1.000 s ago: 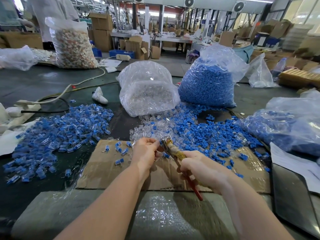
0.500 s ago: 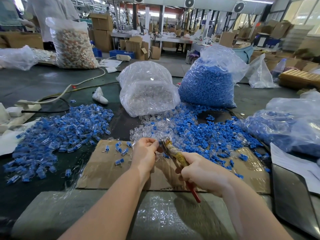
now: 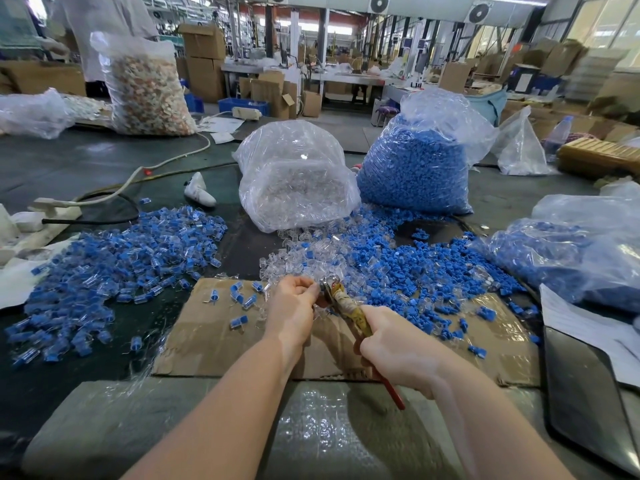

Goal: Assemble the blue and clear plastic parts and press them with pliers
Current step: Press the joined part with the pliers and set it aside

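Over the cardboard sheet (image 3: 207, 327), left hand (image 3: 292, 308) curls its fingers at the nose of the pliers (image 3: 341, 301), pinching what's likely a blue-and-clear part there, too hidden to confirm. Right hand (image 3: 398, 351) grips the handles. Seat the part square, squeeze steadily, keep fingertips out of the nose.

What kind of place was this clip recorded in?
Most likely a factory or workshop floor doing manual assembly. Bulk bags of blue parts and clear parts sit on the bench, stacked cardboard boxes fill the hall behind, and fans hang overhead.
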`<state>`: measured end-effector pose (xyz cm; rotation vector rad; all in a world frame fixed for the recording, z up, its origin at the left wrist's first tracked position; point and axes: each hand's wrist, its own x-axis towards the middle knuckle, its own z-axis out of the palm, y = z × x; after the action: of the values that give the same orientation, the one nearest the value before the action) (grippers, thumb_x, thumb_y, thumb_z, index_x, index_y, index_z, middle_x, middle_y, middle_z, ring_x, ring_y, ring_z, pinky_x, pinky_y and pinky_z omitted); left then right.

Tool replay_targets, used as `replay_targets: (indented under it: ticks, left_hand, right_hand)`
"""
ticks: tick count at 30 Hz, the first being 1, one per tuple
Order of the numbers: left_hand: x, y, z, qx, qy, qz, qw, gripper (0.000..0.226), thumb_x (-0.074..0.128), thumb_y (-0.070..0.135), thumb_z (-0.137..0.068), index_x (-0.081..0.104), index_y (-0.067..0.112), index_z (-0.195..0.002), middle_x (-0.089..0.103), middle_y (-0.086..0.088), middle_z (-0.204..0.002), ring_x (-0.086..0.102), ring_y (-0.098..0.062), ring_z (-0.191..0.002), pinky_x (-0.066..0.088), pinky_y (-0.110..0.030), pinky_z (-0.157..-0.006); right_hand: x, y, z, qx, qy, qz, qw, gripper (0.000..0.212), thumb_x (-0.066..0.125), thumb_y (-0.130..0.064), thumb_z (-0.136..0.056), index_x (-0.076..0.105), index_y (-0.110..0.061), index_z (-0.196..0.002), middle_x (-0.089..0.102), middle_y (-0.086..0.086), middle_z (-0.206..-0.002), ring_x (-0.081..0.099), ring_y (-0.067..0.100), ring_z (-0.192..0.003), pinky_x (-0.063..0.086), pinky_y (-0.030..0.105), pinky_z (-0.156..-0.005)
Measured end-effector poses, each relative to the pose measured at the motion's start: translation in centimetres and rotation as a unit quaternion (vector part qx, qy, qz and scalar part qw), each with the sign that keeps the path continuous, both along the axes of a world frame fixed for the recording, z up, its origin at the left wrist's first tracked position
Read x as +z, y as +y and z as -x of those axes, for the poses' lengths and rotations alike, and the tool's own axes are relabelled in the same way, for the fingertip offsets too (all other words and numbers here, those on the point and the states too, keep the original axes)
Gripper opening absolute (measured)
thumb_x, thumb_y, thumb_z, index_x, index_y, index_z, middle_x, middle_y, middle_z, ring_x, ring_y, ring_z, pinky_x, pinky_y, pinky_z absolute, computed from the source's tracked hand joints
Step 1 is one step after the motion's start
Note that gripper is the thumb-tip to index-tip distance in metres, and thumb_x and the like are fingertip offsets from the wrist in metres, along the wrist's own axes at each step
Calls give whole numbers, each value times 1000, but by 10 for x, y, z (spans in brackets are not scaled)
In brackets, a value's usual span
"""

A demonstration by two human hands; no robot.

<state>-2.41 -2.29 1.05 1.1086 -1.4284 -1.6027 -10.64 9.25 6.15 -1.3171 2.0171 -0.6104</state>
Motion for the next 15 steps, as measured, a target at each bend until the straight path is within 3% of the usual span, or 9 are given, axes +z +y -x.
replay_targets:
  ticks: [3,6,8,10,12,15]
  left_hand:
    - [1,2,0,-1,-2,-4,1000,8,50,14,-95,54,8,-99,57,-5,-77,47,-12,-54,36,-22,-44]
    - [2,3,-1,4,3,-20,1000,5,49,14,-96,53,11,-96,59,-9,-81,48,-16,-55,38,-28,-45]
    - [2,3,-3,5,9,-29,1000,6,49,14,-96,53,11,-94,62,-13,-84,53,-20,-61,42,-31,-50]
    - [1,2,-6,13,-19,13,1000,7,48,14,-96,54,10,-97,64,-8,-79,55,-17,-62,44,-28,-53]
    - [-1,-2,-13,36,-103,119,987,7,47,16,-96,53,12,-98,63,-3,-77,59,-17,-65,48,-30,-58]
    - [-4,-14,-27,79,-263,276,921,6,45,24,-97,51,22,-95,62,0,-76,58,-20,-64,43,-30,-51]
  right_hand:
    - [-5,-1,0,-6,5,-13,1000,25,34,0,-90,41,-22,-81,40,-7,-77,35,4,-61,25,17,-53]
    - [-4,2,-3,-45,-88,1,995,19,44,1,-84,55,-11,-94,54,3,-81,47,12,-62,36,20,-55]
    - [-7,4,-3,-94,-198,22,975,33,52,5,-78,57,-10,-107,64,9,-89,61,23,-72,51,30,-62]
    - [-12,4,0,-157,-244,63,955,49,56,9,-74,53,-14,-118,65,12,-95,65,25,-77,56,32,-65]
    - [-21,1,8,-202,-135,102,965,58,58,5,-75,48,-17,-128,59,9,-96,57,21,-76,50,30,-62]
    - [-33,0,25,-253,137,89,954,64,64,-14,-80,39,-18,-139,45,6,-105,44,25,-105,40,39,-92]
